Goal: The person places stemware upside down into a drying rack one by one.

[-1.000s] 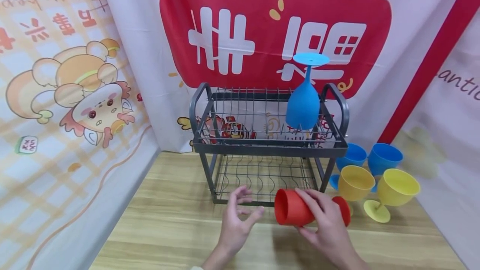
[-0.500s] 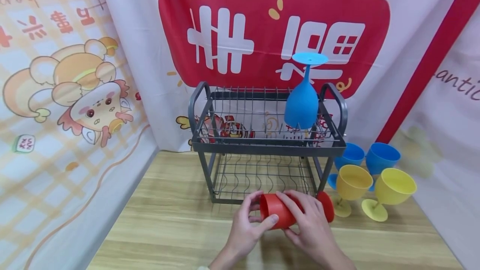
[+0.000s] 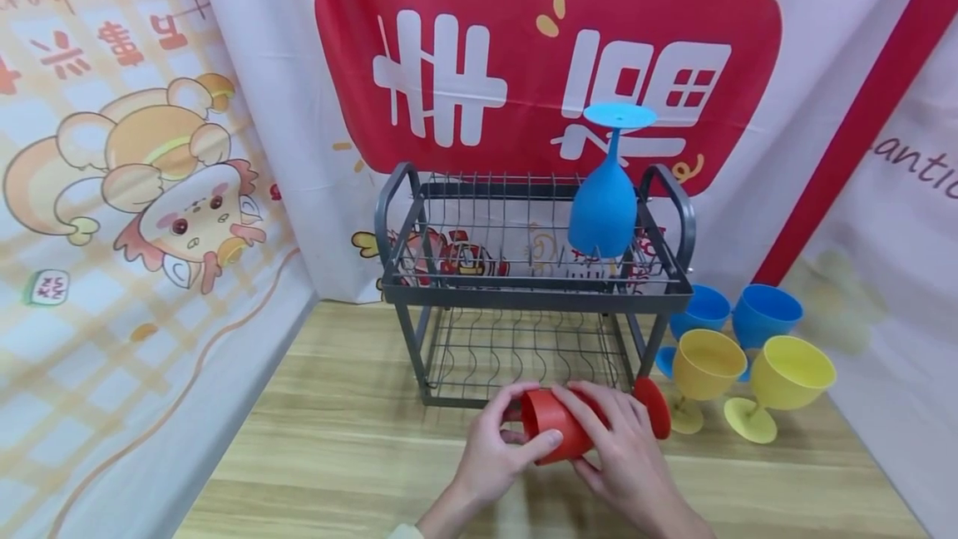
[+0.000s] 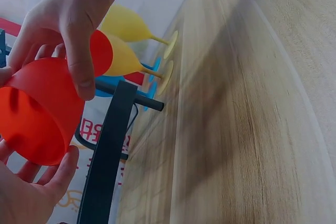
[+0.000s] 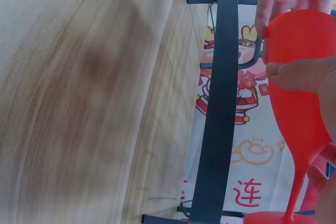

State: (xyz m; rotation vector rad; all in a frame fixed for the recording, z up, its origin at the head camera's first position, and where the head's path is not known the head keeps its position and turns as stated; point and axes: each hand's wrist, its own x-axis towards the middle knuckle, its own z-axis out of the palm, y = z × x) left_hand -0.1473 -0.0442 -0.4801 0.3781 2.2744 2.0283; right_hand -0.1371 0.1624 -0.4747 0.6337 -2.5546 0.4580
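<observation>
A red goblet is held sideways in front of the rack, its mouth toward the left and its foot toward the right. My right hand grips the bowl from above, with its thumb lower down. At the mouth end, my left hand holds the rim between thumb and fingers. The left wrist view looks into the hollow red bowl, with left fingertips at the rim. In the right wrist view the stem and foot of the goblet point down; part of the right hand lies outside the frame.
Behind the hands stands a two-tier dark wire rack. An upside-down blue goblet sits on its upper tier, right side. Upright at the right are an orange-yellow goblet, a yellow goblet and two blue goblets. Printed cloth hangs around.
A second ago my left hand was apart from the red goblet. The right hand has since brought the goblet leftward, and the left hand has taken its rim. Over the last half second little differs.
</observation>
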